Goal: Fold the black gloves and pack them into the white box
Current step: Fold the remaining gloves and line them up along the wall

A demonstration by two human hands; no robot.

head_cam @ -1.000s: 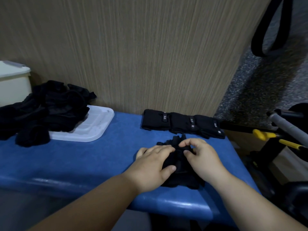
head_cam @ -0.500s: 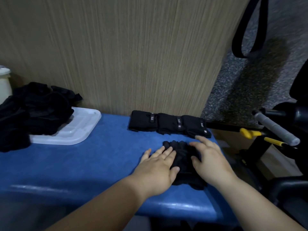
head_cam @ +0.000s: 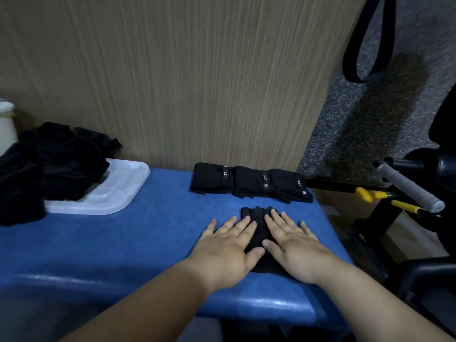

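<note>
Head | left hand [head_cam: 224,255], right hand [head_cam: 293,250] flat on black glove [head_cam: 258,232] | fold unclear

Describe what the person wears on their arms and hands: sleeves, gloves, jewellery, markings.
Nothing: the left hand and right hand are bare, without gloves, rings or watch. Both forearms are uncovered to the frame edge; no sleeve or marking shows.
</note>
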